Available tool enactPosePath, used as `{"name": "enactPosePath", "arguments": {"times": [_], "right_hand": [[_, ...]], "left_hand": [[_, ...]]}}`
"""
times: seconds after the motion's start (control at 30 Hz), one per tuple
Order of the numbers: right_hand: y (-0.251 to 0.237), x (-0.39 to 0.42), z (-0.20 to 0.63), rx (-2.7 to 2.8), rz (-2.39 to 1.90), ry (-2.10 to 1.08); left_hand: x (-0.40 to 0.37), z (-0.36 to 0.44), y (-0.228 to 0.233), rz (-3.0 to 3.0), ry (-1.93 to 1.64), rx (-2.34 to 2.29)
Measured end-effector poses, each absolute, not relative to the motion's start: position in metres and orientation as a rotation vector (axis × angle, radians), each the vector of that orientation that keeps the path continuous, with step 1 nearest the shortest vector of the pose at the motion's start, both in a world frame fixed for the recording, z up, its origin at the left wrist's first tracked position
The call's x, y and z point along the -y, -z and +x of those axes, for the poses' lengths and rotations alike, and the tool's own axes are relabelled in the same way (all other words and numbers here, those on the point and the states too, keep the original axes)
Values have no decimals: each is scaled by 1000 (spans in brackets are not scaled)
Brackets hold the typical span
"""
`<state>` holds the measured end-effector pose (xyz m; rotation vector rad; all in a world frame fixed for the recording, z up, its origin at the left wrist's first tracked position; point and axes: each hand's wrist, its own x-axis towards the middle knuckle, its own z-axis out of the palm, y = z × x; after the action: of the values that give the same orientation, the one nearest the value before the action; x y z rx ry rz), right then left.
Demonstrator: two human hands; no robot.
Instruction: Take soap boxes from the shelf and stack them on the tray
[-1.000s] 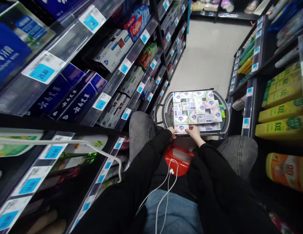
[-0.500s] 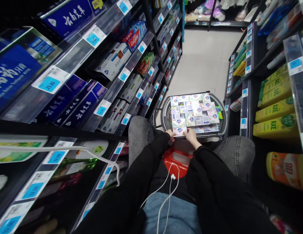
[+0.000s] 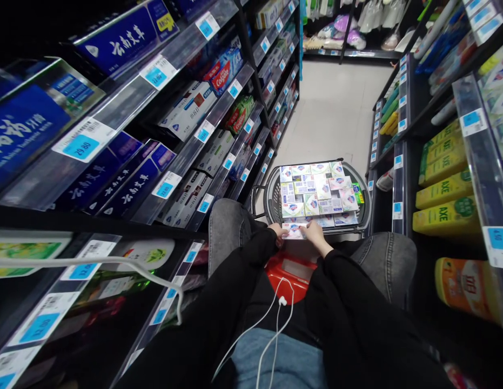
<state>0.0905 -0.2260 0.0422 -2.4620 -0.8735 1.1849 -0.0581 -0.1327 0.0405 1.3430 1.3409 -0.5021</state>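
The floor [image 3: 336,124] is pale tile and runs down the aisle between two shelf units. A grey basket [image 3: 364,202] stands on it, filled level with soap boxes [image 3: 316,192] laid flat in rows. A red stool [image 3: 294,273] stands on the floor just before the basket. The left shelves [image 3: 186,156] carry toothpaste boxes [image 3: 221,70] behind clear rails with blue price tags. The right shelves [image 3: 401,156] carry yellow bottles [image 3: 446,189] and an orange jug [image 3: 464,286].

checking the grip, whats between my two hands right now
In the head view, a small soap box sits between the left hand and right hand, pinched at the basket's near edge.
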Motion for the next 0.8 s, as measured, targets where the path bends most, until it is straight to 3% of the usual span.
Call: {"name": "enactPosePath", "arguments": {"times": [0.2,0.47,0.8], "right_hand": [[-47,229,95,757,-2294,-1177],[-65,221,111,376,-1645,-1564],[-67,225,121,431,-1733,-1653]], "left_hand": [[133,-67,-53,1356,465,-1416],[127,-67,-83,971,226,-1278],[131,-57,-65,1007,198,-1108]]}}
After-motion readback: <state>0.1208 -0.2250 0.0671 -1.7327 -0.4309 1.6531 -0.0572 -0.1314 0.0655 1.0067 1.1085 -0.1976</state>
